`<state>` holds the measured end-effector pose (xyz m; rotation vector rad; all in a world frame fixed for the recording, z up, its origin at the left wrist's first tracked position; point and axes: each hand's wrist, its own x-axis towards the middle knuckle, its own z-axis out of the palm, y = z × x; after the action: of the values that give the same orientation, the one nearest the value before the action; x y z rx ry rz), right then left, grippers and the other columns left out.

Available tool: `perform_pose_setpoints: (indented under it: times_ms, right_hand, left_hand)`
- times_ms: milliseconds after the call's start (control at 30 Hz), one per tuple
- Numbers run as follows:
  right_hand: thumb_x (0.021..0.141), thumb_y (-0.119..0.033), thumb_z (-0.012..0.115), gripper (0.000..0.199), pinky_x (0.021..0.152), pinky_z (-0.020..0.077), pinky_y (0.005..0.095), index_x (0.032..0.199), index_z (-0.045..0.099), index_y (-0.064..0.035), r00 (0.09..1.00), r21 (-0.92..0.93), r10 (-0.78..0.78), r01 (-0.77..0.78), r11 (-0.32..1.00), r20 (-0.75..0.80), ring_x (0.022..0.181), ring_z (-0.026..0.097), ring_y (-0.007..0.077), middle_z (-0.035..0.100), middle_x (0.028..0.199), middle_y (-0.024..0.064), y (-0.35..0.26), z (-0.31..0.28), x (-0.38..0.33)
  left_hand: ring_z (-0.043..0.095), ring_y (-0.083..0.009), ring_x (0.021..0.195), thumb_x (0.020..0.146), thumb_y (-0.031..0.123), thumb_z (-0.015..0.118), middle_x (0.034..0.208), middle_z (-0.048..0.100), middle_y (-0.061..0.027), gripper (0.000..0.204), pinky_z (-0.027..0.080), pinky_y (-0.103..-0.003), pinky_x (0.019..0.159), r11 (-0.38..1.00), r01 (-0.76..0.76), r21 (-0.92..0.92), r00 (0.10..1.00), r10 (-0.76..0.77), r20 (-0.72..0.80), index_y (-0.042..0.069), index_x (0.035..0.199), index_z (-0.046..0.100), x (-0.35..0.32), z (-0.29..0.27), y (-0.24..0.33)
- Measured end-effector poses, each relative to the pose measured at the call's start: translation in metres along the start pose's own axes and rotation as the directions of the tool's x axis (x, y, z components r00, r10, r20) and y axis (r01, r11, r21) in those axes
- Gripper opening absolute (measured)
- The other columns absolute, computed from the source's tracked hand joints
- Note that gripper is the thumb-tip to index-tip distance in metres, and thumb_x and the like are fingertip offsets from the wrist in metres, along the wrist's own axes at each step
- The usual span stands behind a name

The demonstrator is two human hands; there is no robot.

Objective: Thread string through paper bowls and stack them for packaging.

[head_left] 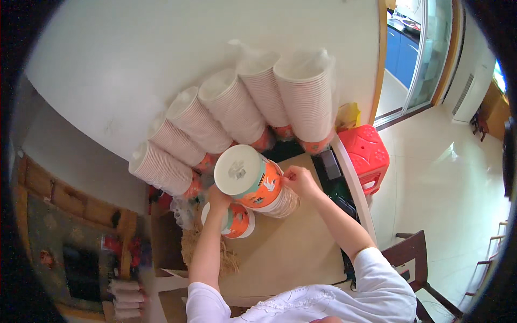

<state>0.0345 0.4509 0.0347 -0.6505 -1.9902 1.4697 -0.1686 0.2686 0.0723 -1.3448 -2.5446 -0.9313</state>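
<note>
A tall stack of paper buckets (pixel 264 185) stands upside down on the table in front of me, its top one orange and teal with a pale round base. My left hand (pixel 218 200) is against the stack's left side, fingers mostly hidden behind it. At the right side, my right hand (pixel 300 182) has its fingers pinched together against the printed wall; what they pinch is too small to make out. Beside my left wrist sits a shorter upside-down stack of the same buckets (pixel 239 221), partly covered by my forearm.
Several tall stacks of white-rimmed paper buckets (pixel 307 89) in clear plastic lean along the wall. Crumpled brown material (pixel 229 261) lies on the brown tabletop (pixel 291 253) near my left forearm. To the right are a red plastic stool (pixel 366 151) and a dark wooden chair (pixel 406 253).
</note>
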Motion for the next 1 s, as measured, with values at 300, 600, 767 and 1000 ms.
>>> perform_pose_setpoints:
  times_ms: [300, 600, 767, 1000]
  right_hand:
    - [0.072, -0.013, 0.065, 0.016, 0.058, 0.0467, 0.0299, 0.078, 0.061, 0.001, 1.0, -0.14, 0.002, -0.002, 0.99, 0.002, 0.061, 0.058, 0.0153, 0.061, 0.067, 0.0101, -0.009, -0.001, -0.01]
    - [0.073, -0.006, 0.061, 0.01, 0.058, 0.0462, 0.0259, 0.08, 0.062, 0.0006, 0.99, -0.08, -0.117, 0.111, 0.991, -0.081, 0.062, 0.055, 0.0095, 0.062, 0.069, 0.0085, -0.007, 0.007, -0.005]
    - [0.076, -0.003, 0.058, 0.01, 0.059, 0.0446, 0.0248, 0.085, 0.057, -0.0046, 0.974, -0.035, -0.128, 0.123, 0.992, -0.188, 0.063, 0.055, 0.0114, 0.059, 0.07, 0.0057, -0.02, 0.006, -0.047]
    - [0.078, -0.002, 0.055, 0.012, 0.056, 0.0421, 0.0202, 0.089, 0.061, -0.0038, 0.914, 0.024, 0.166, -0.188, 0.982, 0.369, 0.065, 0.052, 0.0055, 0.059, 0.073, -0.0008, 0.045, 0.115, -0.137]
  left_hand:
    - [0.059, -0.0331, 0.082, 0.069, 0.009, 0.058, 0.085, 0.062, -0.0154, 0.022, 0.048, -0.041, 0.067, 0.991, 0.0, 0.131, 1.0, -0.001, 0.009, 0.007, 0.091, 0.062, -0.009, 0.001, -0.001]
    - [0.058, -0.0339, 0.078, 0.069, 0.014, 0.06, 0.084, 0.061, -0.0162, 0.016, 0.047, -0.04, 0.066, 0.988, 0.085, 0.131, 0.996, -0.089, 0.022, 0.006, 0.083, 0.061, -0.016, -0.009, 0.005]
    - [0.054, -0.0352, 0.082, 0.075, 0.014, 0.058, 0.092, 0.055, -0.0165, 0.023, 0.045, -0.041, 0.072, 0.996, 0.066, 0.065, 0.992, -0.058, -0.114, 0.007, 0.097, 0.058, -0.055, -0.051, -0.002]
    - [0.056, -0.0139, 0.078, 0.082, 0.008, 0.055, 0.086, 0.059, -0.0052, 0.012, 0.046, -0.024, 0.066, 0.803, 0.319, -0.504, 0.744, -0.541, -0.393, 0.004, 0.093, 0.058, -0.173, -0.055, -0.134]
